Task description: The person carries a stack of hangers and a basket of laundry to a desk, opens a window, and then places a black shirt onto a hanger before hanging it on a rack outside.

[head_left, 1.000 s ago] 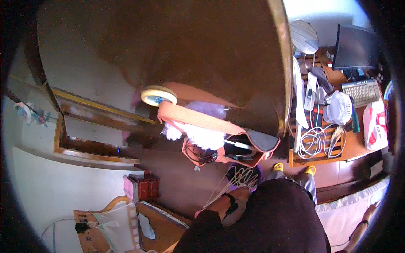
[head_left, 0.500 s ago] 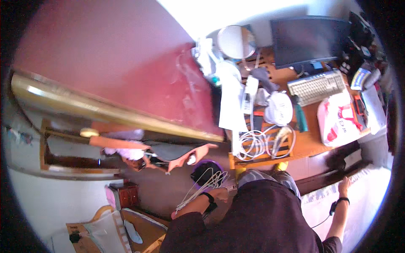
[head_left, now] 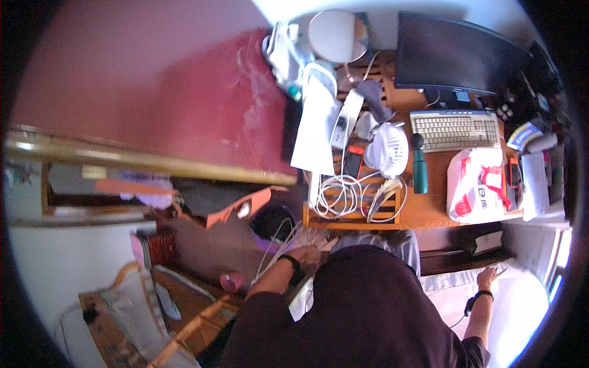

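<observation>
My left hand (head_left: 308,254) is shut on a bunch of thin white hangers (head_left: 277,242) that fan out to the left, over a dark purple-rimmed basin (head_left: 270,222) on the floor. A black band sits on that wrist. My right hand (head_left: 486,278), also with a wrist band, rests far right on the edge of a white bed sheet (head_left: 521,300); its fingers are too small to make out. My dark top fills the lower middle.
A wooden desk (head_left: 429,211) ahead holds a monitor (head_left: 454,52), keyboard (head_left: 454,129), white fan (head_left: 389,150), red-and-white plastic bag (head_left: 475,184), coiled white cables (head_left: 334,196) and round mirror (head_left: 337,34). A red-brown wardrobe door (head_left: 153,92) stands left, an orange bag (head_left: 239,208) below it.
The view has swung right and down: the wardrobe door slid left and the desk came to the centre. My left hand kept the hangers; my right hand moved onto the bed.
</observation>
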A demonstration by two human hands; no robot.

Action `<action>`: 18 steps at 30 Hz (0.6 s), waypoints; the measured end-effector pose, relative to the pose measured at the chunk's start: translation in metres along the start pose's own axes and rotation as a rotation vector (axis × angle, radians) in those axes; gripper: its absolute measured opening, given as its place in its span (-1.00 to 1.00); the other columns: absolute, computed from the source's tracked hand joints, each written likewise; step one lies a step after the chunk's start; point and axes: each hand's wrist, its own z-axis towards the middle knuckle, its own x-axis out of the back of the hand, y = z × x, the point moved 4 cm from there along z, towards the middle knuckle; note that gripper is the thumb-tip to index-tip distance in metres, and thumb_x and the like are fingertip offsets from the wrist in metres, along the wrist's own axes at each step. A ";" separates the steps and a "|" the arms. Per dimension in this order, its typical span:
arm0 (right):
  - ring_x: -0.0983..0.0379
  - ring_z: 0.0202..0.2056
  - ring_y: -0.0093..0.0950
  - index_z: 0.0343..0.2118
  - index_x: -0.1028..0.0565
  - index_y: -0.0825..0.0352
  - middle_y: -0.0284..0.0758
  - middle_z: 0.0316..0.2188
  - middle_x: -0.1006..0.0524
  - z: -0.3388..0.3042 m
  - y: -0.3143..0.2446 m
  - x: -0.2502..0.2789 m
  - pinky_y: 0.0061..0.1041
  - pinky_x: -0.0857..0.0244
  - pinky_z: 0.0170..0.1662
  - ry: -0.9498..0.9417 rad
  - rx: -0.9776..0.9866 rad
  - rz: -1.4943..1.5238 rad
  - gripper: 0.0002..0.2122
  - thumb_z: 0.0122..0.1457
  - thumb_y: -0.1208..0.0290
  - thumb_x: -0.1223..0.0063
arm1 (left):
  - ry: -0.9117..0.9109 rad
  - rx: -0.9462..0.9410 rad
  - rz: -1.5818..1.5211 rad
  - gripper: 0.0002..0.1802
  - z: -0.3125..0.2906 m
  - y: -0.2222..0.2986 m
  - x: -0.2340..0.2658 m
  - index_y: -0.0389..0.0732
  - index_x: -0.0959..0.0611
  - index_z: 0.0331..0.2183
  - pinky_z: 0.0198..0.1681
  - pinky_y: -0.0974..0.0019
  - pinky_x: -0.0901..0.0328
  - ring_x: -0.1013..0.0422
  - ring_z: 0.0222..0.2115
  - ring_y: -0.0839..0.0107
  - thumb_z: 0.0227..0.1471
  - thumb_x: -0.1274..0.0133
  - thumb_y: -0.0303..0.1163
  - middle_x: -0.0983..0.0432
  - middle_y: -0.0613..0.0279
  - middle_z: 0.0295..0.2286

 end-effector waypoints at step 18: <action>-0.37 0.05 -0.19 -0.31 -0.58 0.31 -0.11 -0.10 -0.52 0.078 0.071 0.063 0.19 0.28 0.25 -0.079 0.147 0.176 -0.72 -0.02 0.25 -0.04 | 0.132 0.353 0.109 -0.71 0.010 0.214 -0.050 -0.14 -0.73 -0.31 -0.16 0.05 -0.34 -0.46 -0.19 -0.01 -0.09 -0.19 -0.21 -0.55 -0.07 -0.21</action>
